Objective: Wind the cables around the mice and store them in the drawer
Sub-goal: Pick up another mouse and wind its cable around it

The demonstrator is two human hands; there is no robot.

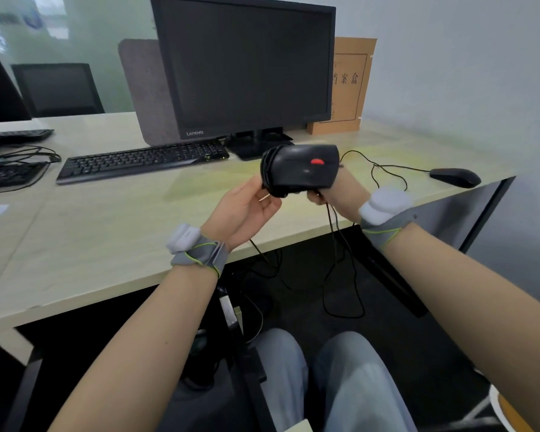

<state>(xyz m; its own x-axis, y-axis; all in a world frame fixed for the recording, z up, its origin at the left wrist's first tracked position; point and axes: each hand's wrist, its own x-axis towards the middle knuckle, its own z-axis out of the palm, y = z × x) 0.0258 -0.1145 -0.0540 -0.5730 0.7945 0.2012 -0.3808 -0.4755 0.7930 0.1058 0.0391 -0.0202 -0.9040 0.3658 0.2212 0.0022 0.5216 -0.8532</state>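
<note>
Hands (281, 194) mid-frame grip half-wound mouse (303, 166), left pinching cable (331, 244); slack below desk (106, 244) could snag, loosening wraps.

View, single: head-worn wide-angle camera, carried by a person seated at the desk (113, 232). Faces forward and down. Straight lines bow toward the frame edges. Near field: both forearms enter from the bottom corners, with the left hand (247, 210) and right hand (331, 193) raised close before the lens at mid-frame; knees lie directly below. Middle field: desk edge crosses the frame on a slant. Far field: monitor (247, 63) and wall fill the top. No second view, so no shared ground.
</note>
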